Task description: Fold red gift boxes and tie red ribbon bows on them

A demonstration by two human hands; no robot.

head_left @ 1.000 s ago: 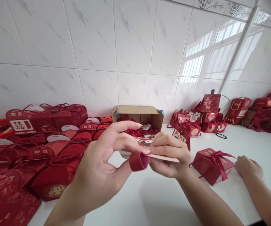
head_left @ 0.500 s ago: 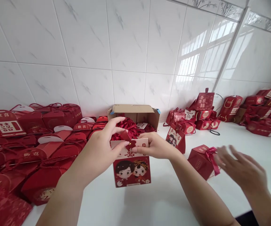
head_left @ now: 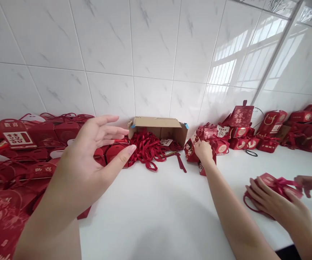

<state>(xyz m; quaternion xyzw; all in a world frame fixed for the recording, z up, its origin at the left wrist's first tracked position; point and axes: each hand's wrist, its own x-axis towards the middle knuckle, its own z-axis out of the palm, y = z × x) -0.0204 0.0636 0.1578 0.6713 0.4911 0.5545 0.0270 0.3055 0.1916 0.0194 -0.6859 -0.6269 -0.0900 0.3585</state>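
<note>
In the head view my left hand (head_left: 90, 162) hangs in the air over the left side of the table, fingers spread, holding nothing. My right hand (head_left: 204, 151) reaches away from me and pinches the top of a red gift box (head_left: 190, 151) printed with cartoon figures. The gift box is tilted among other red boxes at the back. A heap of dark red ribbons (head_left: 147, 146) spills from an opened cardboard box (head_left: 158, 122) between my hands. One loose ribbon piece (head_left: 181, 162) lies on the white table.
Many red boxes with cord handles (head_left: 42, 173) crowd the left side. More red boxes (head_left: 238, 131) are stacked at the back right along the tiled wall (head_left: 153, 54). At right, another person's hands (head_left: 277, 206) work on a ribboned red box (head_left: 269, 180). A black ring (head_left: 251, 153) lies behind.
My right hand has carried the gift box from the middle to the boxes at back right. My left hand has let go and moved left. The other person's box has shifted right.
</note>
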